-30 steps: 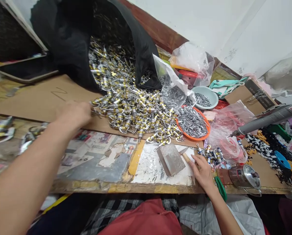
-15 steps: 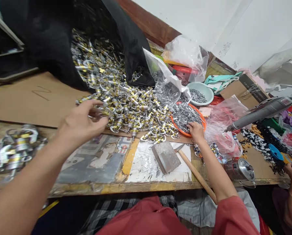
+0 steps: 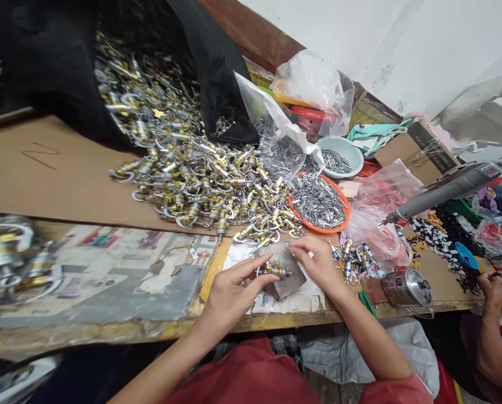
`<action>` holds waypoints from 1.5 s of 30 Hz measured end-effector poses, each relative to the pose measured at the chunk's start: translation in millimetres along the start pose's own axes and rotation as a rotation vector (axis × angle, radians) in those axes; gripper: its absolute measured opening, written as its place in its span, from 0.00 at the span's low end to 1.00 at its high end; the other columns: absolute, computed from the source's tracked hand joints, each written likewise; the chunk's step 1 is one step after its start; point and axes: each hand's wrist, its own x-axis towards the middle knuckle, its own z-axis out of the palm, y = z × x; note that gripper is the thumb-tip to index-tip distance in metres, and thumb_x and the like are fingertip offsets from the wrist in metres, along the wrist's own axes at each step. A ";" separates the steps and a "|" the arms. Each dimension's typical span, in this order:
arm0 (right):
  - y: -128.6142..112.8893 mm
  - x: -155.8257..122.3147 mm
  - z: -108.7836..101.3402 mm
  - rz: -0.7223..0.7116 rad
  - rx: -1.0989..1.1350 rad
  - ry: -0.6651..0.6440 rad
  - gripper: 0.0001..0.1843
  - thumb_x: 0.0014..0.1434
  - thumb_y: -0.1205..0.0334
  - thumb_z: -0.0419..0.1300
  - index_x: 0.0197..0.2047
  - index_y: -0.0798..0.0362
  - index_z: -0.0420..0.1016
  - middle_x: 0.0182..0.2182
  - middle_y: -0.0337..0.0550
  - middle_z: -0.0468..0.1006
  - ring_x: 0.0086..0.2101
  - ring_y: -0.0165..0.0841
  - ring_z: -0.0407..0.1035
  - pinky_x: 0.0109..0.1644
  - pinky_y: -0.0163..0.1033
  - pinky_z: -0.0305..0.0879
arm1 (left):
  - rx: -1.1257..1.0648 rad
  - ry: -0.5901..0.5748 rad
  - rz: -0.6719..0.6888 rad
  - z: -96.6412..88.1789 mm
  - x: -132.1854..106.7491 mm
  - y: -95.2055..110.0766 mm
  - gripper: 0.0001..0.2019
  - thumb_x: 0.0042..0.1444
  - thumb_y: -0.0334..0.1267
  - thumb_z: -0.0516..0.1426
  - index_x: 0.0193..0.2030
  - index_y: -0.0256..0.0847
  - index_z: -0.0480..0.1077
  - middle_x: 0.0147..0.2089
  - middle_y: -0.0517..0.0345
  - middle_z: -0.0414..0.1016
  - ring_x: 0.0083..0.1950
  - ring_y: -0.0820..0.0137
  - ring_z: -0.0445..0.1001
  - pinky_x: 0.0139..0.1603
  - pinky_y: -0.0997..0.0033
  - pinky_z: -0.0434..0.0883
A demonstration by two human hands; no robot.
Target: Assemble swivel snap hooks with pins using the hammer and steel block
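Note:
My left hand [image 3: 229,293] pinches a small silver-and-yellow metal fitting [image 3: 277,271] between thumb and fingertips, its thin tip pointing right. It is held over a grey metal block [image 3: 288,289] on a white sheet [image 3: 314,302]. My right hand [image 3: 322,265] is closed in a pinch just right of the fitting; whatever is between its fingertips is too small to make out. Behind the hands lies a big heap of similar fittings [image 3: 200,185], spilling from a black cloth bag [image 3: 229,84]. An orange bowl [image 3: 347,216] of small flat metal pieces [image 3: 318,202] stands beyond my right hand.
A pale bowl [image 3: 358,163] of pins stands at the back. At right are a grey electric screwdriver [image 3: 448,191], plastic bags [image 3: 381,235] and a lidded metal mug [image 3: 406,289]. A co-worker's hands [image 3: 493,292] are at the far right. More fittings [image 3: 7,264] lie at left.
My left hand has come from the heap to the block with a fitting in its fingers. My right hand has left the orange bowl and moved toward me, beside the fitting.

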 end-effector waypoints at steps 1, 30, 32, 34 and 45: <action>-11.6 -8.2 4.2 -0.027 0.028 -0.028 0.08 0.58 0.64 0.56 0.33 0.52 0.77 0.29 0.40 0.77 0.31 0.30 0.71 0.36 0.35 0.68 | 0.023 0.008 0.032 -0.6 -1.6 -0.3 0.14 0.43 0.40 0.62 0.39 0.44 0.77 0.41 0.55 0.80 0.44 0.57 0.76 0.48 0.59 0.72; -38.8 -50.2 2.2 -0.618 -0.268 0.115 0.10 0.60 0.70 0.52 0.45 0.54 0.68 0.38 0.48 0.76 0.40 0.31 0.70 0.41 0.36 0.70 | -0.343 -0.120 -0.130 -6.2 -11.1 13.6 0.06 0.41 0.40 0.63 0.24 0.41 0.78 0.39 0.50 0.79 0.45 0.59 0.74 0.41 0.65 0.72; -37.3 -49.2 -1.4 -0.766 -0.356 0.109 0.09 0.59 0.72 0.52 0.42 0.56 0.70 0.38 0.49 0.76 0.40 0.32 0.71 0.41 0.36 0.71 | -0.293 -0.112 -0.091 -7.9 -11.9 17.3 0.07 0.43 0.41 0.62 0.24 0.40 0.78 0.39 0.49 0.79 0.44 0.60 0.74 0.40 0.66 0.72; -37.4 -47.4 -4.9 -0.834 -0.416 0.092 0.08 0.58 0.72 0.53 0.40 0.58 0.71 0.38 0.51 0.76 0.41 0.34 0.71 0.42 0.38 0.71 | -0.195 -0.096 -0.017 -9.8 -12.1 21.3 0.07 0.44 0.41 0.61 0.24 0.40 0.77 0.38 0.49 0.78 0.42 0.61 0.74 0.40 0.67 0.72; -41.8 -46.5 -1.3 -0.708 -0.287 0.150 0.12 0.58 0.73 0.50 0.41 0.58 0.73 0.38 0.53 0.77 0.40 0.33 0.71 0.39 0.36 0.71 | 0.014 -0.212 0.209 -20.3 -5.6 28.5 0.07 0.48 0.39 0.58 0.26 0.43 0.77 0.35 0.54 0.80 0.40 0.63 0.76 0.43 0.68 0.72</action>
